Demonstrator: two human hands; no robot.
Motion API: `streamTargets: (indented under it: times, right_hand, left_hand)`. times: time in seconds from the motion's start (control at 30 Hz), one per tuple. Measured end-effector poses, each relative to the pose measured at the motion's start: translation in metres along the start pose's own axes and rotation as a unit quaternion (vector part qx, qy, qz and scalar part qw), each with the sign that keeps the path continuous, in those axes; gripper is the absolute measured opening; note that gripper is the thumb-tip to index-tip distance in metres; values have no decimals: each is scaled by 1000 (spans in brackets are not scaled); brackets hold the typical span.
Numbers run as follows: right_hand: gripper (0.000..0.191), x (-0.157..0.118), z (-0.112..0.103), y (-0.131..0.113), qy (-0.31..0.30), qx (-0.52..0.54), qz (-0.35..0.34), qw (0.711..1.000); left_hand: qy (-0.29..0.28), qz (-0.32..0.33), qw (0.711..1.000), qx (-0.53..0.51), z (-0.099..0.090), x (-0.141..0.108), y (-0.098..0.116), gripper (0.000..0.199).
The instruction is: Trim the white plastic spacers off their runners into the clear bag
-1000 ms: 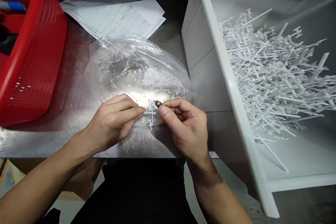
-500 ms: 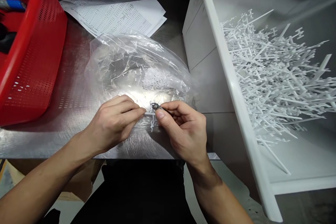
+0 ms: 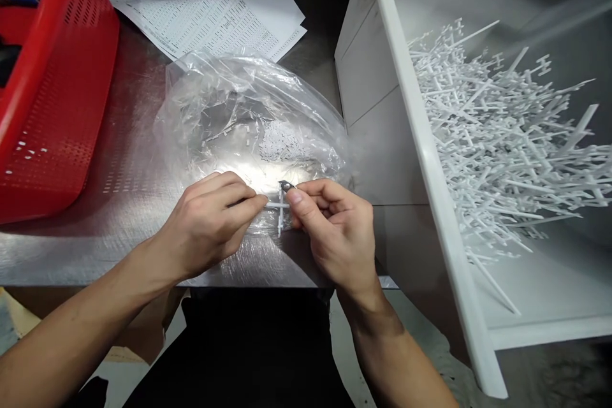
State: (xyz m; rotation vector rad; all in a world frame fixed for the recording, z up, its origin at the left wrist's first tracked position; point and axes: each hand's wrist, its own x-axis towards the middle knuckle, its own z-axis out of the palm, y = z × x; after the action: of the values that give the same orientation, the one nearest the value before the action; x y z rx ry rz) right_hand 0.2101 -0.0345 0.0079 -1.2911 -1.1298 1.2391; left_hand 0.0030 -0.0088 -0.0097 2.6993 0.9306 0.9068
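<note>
Pinched between the fingertips of my left hand is a white plastic sprue, a thin stem with a crossbar and small branches. My right hand is closed round small dark nippers, their handles mostly hidden in the palm. The tips of the nippers are at the upper end of the crossbar. Both hands are over the near edge of a clear plastic bag spread on the metal table. On the bag lies a heap of tiny white pieces, with a few more scattered to its left.
A white bin at right holds a large pile of white sprues. At left stands a red perforated basket with a blue item inside. Printed sheets lie behind the bag. The metal table's front edge is close to my body.
The nippers have shifted slightly up along the crossbar, and the sprue has turned a little so its crossbar shows more plainly. The left hand keeps its pinch.
</note>
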Motion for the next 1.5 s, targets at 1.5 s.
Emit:
streamTargets:
  times: [1.5]
  right_hand:
    - [10, -16, -9, 1, -23, -72, -56, 996]
  left_hand:
    - [93, -96, 988, -82, -1, 0, -3, 10]
